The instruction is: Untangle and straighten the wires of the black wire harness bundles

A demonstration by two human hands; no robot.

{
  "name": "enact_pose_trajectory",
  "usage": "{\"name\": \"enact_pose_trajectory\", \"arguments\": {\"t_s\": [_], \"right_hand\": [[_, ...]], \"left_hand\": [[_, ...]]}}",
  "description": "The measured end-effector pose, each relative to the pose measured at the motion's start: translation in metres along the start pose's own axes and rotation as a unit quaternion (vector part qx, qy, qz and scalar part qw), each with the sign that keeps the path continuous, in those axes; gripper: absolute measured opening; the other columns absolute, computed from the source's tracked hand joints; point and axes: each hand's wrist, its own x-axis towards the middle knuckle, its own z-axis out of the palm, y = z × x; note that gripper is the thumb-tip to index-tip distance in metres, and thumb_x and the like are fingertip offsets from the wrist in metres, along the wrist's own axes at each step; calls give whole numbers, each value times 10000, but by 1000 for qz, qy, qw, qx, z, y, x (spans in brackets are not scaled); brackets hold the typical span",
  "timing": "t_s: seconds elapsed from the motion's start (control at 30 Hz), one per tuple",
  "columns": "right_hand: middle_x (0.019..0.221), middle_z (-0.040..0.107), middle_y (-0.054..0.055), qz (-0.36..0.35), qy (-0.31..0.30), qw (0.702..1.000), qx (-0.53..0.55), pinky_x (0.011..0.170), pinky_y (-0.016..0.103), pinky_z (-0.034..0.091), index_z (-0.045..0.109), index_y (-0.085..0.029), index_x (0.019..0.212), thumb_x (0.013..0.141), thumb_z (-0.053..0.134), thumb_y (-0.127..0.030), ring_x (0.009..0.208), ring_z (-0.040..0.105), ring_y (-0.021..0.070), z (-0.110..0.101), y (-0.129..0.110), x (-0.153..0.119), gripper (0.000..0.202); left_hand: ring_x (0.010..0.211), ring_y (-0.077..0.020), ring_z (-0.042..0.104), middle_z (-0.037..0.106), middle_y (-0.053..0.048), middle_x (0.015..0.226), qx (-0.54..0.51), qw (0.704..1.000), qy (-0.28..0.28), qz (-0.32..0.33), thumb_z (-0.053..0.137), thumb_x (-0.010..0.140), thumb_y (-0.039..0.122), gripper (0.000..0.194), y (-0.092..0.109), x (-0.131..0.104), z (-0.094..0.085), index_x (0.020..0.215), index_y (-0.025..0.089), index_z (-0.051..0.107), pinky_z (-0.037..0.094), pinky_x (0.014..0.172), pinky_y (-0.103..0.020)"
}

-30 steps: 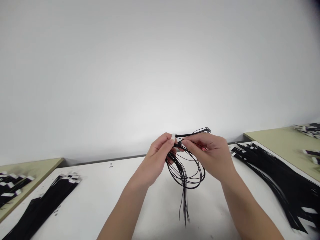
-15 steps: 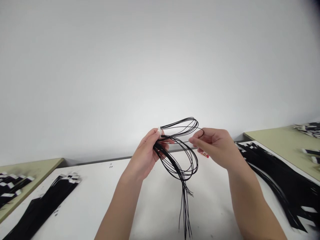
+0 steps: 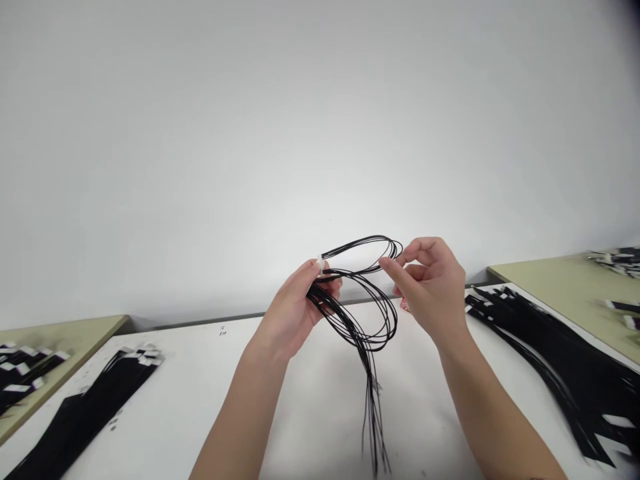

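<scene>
A white connector is pinched between the thumb and fingers of my left hand. From it comes a bundle of thin black wires, bent into an upper and a lower loop, with loose ends hanging below. Some wires pass across the left palm, partly hidden by the fingers. My right hand is at the right end of the upper loop. Its thumb and curled fingers stand apart, with the thumb tip against or just in front of the loop; contact is unclear. No wire shows gripped in it.
On the white table a bundle of black wires with white connectors lies at left. A larger black wire pile lies at right. Yellowish side tables carry more wires. A small red item is partly behind my right hand.
My right hand has let go of a single wire it pinched and has risen slightly, its thumb and fingers spreading. The loose wire has joined the loops. My left hand stays nearly still.
</scene>
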Motion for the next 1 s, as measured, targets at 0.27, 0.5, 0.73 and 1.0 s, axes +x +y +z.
{"name": "enact_pose_trajectory", "arguments": {"t_s": [0.27,0.5,0.73,1.0], "right_hand": [[655,509,-23,31,-387,920,-60,518,206,350,626,-179,767,816,658,-337,596,427,87,-3,6,-1,168],[658,525,-18,1,-364,929,-67,526,214,334,593,-165,720,833,638,-336,603,420,89,0,4,-6,211],[509,304,-87,170,-381,887,196,426,210,323,606,-213,965,860,590,-368,427,268,63,-24,1,11,188],[651,496,-19,38,-179,924,337,445,254,420,639,-264,845,740,682,-421,495,443,104,-28,4,19,194]], "left_hand": [[777,-141,565,588,-39,841,-45,999,14,12,598,854,407,229,2,-4,-1,927,190,584,483,657,-249],[782,-138,572,602,-46,853,-49,999,15,13,609,849,406,243,1,-3,0,937,180,599,495,682,-257],[769,-120,578,635,-35,858,-48,999,15,17,626,837,416,244,1,-4,-2,928,191,598,476,683,-234],[789,-128,581,624,-33,857,-19,1000,3,-2,604,852,427,240,1,-3,-2,907,193,591,471,723,-253]]}}
